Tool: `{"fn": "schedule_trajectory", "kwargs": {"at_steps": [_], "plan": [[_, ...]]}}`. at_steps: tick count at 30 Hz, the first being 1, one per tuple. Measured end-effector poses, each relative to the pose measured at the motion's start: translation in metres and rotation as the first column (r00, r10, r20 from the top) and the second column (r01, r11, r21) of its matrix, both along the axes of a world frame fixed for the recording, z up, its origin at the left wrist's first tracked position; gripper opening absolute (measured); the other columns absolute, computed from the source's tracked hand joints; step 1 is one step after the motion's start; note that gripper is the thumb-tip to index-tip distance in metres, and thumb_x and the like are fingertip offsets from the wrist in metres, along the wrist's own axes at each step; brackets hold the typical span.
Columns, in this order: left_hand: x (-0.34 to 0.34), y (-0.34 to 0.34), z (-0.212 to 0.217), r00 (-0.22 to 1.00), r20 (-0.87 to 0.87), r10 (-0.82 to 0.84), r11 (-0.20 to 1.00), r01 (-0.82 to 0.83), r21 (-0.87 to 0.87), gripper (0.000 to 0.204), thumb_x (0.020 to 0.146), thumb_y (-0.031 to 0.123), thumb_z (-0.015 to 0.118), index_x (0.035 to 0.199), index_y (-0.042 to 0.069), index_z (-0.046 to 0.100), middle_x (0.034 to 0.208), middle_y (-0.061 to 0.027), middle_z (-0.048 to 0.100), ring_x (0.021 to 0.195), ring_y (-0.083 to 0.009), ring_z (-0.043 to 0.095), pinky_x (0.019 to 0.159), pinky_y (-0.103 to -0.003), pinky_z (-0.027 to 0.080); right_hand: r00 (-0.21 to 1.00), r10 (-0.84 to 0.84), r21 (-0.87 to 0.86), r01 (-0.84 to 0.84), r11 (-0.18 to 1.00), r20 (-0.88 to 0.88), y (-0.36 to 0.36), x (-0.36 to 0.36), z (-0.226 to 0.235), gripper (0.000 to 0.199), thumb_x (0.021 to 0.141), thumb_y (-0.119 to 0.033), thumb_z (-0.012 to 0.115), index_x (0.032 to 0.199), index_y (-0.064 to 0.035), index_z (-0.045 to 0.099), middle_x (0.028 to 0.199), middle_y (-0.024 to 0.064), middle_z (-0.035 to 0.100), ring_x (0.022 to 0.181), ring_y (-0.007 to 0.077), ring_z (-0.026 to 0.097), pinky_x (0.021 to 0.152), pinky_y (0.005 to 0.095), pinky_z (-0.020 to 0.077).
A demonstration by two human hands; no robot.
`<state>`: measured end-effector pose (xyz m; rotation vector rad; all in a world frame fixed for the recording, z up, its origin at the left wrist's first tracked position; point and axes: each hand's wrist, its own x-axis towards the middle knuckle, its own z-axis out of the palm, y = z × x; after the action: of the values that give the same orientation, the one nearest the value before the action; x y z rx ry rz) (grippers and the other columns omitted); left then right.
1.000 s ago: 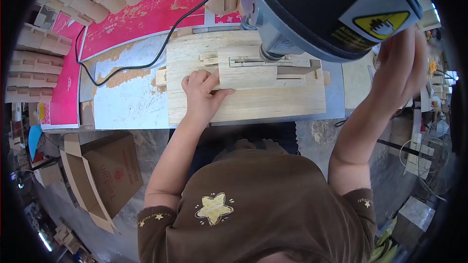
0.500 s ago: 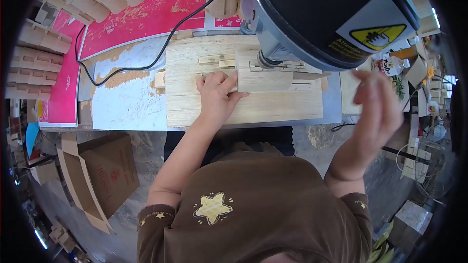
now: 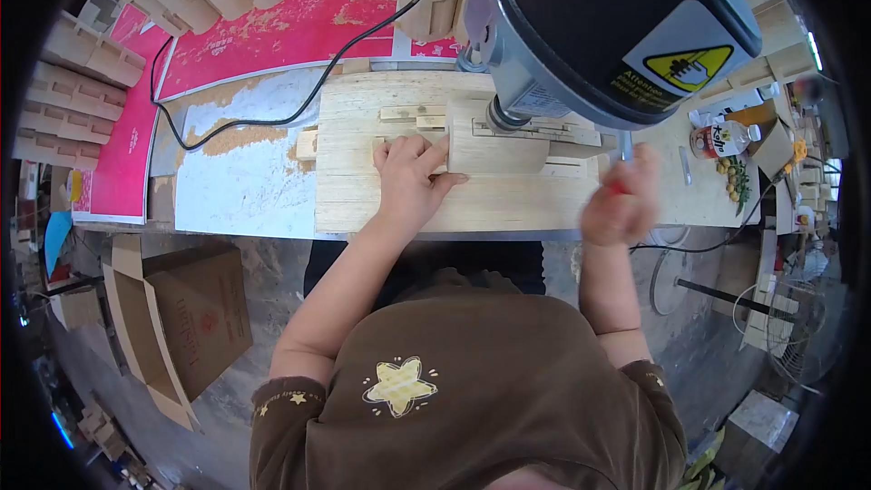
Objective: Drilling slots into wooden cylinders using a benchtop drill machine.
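Observation:
A pale curved wooden block [image 3: 494, 152] lies on a plywood jig board [image 3: 390, 209] under the spindle of a drill press [image 3: 608, 36]. My left hand [image 3: 413, 177] rests on the board and steadies the block's left end, its index finger and thumb against it and the other fingers curled. The drill tip is hidden from view. To the right of the block, my right hand [image 3: 621, 201] is blurred but closed round a lever [image 3: 626, 145] that comes down from the machine; a bit of red shows between the fingers.
Stacked wooden pieces [image 3: 77, 91] line the left and back of the bench. A black cable [image 3: 290, 118] crosses sawdust and pink sheeting [image 3: 272, 41]. At right stand a bottle [image 3: 726, 138] and a small plant [image 3: 733, 183]. An open carton [image 3: 195, 318] sits on the floor.
My right hand has come left, from out at the right to close by the board, onto the lever. My left hand keeps its place at the block. The view has shifted slightly.

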<state>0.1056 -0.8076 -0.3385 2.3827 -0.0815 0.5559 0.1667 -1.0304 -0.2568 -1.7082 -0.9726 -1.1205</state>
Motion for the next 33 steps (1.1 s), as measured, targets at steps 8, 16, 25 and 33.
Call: {"fn": "schedule_trajectory", "kwargs": {"at_steps": [8,16,25,33], "plan": [[0.004,-0.001,0.007,1.000,-0.007,0.016,0.995,-0.017,-0.103,0.055,0.050,0.026,0.083,0.101,0.014,0.066,0.085,-0.0020,0.051,0.088,-0.0220,0.048,0.083,-0.039,0.028,0.878,-0.258,-0.321,0.129,0.938,-0.403,-0.008,0.105,0.158,0.033,0.093,-0.024,0.048,0.108,0.0015,0.062,0.092,0.0068,0.063,0.083,0.0112,0.057,0.072,0.0232,0.0437],[0.013,0.000,-0.004,0.979,0.204,-0.003,0.959,0.061,-0.276,0.046,0.046,0.014,0.084,0.084,0.005,0.061,0.099,-0.0108,0.052,0.091,-0.0290,0.051,0.075,-0.037,0.043,0.533,-0.255,-0.355,-0.092,0.930,-0.807,-0.095,0.099,0.006,0.040,0.091,-0.021,0.048,0.124,0.0017,0.047,0.120,0.0164,0.053,0.110,0.0274,0.050,0.096,0.0351,0.0364],[-0.072,0.101,0.046,0.970,0.069,-0.233,0.804,0.232,-0.548,0.038,0.059,0.005,0.079,0.091,0.005,0.059,0.128,-0.0119,0.040,0.116,-0.0272,0.045,0.091,-0.037,0.044,0.617,-0.153,-0.438,-0.342,0.831,-0.772,-0.062,-0.008,-0.016,0.030,0.071,-0.005,0.068,0.097,0.0022,0.055,0.085,0.0104,0.056,0.079,0.0231,0.053,0.072,0.0304,0.0420],[-0.147,0.319,0.126,0.855,-0.121,0.505,0.804,-0.517,-0.293,0.041,0.055,0.008,0.081,0.091,0.001,0.061,0.118,-0.0110,0.048,0.107,-0.0237,0.052,0.089,-0.034,0.046,0.336,0.012,-0.099,-0.310,0.946,-0.942,-0.064,-0.028,-0.027,0.020,0.072,-0.005,0.066,0.089,-0.0018,0.056,0.086,0.0026,0.051,0.080,0.0114,0.047,0.068,0.0229,0.0381]]}}
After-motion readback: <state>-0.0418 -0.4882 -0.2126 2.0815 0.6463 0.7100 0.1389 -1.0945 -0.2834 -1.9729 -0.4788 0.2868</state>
